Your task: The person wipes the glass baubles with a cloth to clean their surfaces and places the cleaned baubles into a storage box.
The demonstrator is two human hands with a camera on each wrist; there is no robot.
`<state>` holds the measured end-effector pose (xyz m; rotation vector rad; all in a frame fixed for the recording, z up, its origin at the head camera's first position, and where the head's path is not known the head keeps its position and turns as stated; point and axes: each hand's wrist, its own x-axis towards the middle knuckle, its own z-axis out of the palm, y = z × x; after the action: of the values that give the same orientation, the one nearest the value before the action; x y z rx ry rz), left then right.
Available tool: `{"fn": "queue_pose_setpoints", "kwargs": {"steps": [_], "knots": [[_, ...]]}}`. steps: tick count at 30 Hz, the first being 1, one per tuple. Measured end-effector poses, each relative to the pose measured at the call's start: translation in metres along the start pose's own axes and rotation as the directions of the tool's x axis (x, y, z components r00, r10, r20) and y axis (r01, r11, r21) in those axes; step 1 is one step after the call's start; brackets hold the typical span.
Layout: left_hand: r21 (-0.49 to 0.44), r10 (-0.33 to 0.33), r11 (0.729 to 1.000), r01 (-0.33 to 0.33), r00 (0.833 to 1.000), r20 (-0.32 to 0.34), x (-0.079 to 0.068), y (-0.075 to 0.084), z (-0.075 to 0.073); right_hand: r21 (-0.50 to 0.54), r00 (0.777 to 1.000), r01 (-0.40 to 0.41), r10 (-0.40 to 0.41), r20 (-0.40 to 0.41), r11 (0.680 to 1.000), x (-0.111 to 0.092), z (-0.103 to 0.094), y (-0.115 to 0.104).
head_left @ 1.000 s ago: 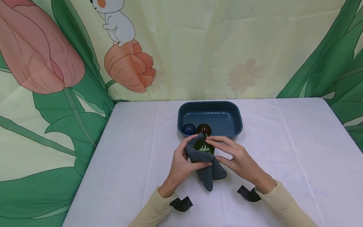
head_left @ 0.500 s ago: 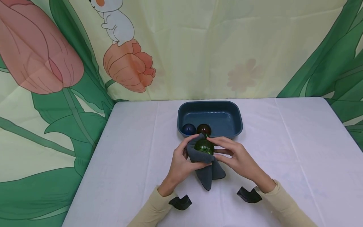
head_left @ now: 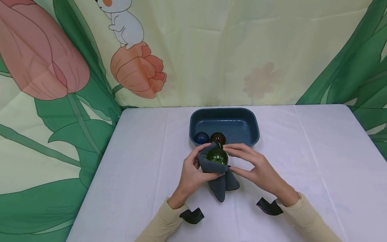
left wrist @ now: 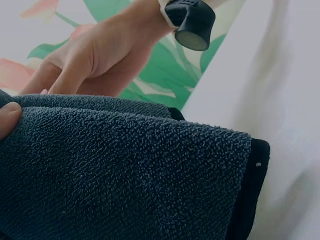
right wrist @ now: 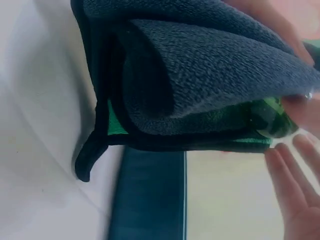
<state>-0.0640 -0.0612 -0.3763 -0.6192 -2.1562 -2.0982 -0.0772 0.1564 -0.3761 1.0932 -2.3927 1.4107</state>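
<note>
A green glass ball (head_left: 217, 156) sits in the folds of a dark grey-blue cloth (head_left: 218, 188) in front of the bin. My left hand (head_left: 193, 173) grips the cloth around the ball from the left, its thumb across the front fold. My right hand (head_left: 262, 168) is at the other side, fingers fairly straight, fingertips by the ball's upper right and thumb by the cloth's edge. In the right wrist view the ball (right wrist: 272, 117) peeks from under the cloth (right wrist: 215, 60), beside the right fingers (right wrist: 285, 175). The left wrist view shows mostly cloth (left wrist: 125, 170), hiding the ball.
A dark blue rectangular bin (head_left: 242, 129) stands just beyond the hands. Inside its near left corner lie a blue glass ball (head_left: 201, 137) and a dark red-brown one (head_left: 217, 138). The table (head_left: 145, 161) wears a white cover, with a printed curtain (head_left: 205, 50) behind it.
My right hand has drawn slightly right, and its fingertips have slid from over the ball to its upper right. The left hand, cloth and ball stay nearly in place.
</note>
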Motion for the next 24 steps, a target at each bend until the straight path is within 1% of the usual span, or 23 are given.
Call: {"fn": "queue_pose_setpoints", "kwargs": {"steps": [4,8,11,19,22,24], "knots": [[-0.003,-0.008,1.0,0.008,1.0,0.006,-0.0007,-0.0005,0.0008,-0.042,0.996,0.082,-0.083,-0.017,0.996,0.0002,0.0052,0.0011],[-0.002,-0.025,1.0,0.025,1.0,0.008,-0.0016,-0.0014,0.0017,-0.055,0.992,0.12,-0.122,-0.037,0.991,0.0005,0.009,0.0008],[-0.001,-0.034,0.999,0.034,0.999,0.008,-0.002,-0.0026,0.0019,-0.058,0.992,0.121,-0.123,-0.041,0.991,0.0,0.01,0.0019],[0.006,-0.031,1.0,0.031,0.999,0.013,-0.0018,-0.0042,0.003,-0.053,0.993,0.11,-0.112,-0.04,0.993,-0.0021,0.0108,0.0034],[0.002,-0.027,1.0,0.027,0.999,0.017,-0.0017,-0.0042,0.0033,-0.058,0.994,0.099,-0.101,-0.037,0.993,-0.0036,0.0111,0.0038],[0.004,-0.026,1.0,0.026,0.999,0.019,-0.0017,-0.0043,0.0035,-0.052,0.996,0.077,-0.078,-0.03,0.996,-0.0045,0.0107,0.0035]]}}
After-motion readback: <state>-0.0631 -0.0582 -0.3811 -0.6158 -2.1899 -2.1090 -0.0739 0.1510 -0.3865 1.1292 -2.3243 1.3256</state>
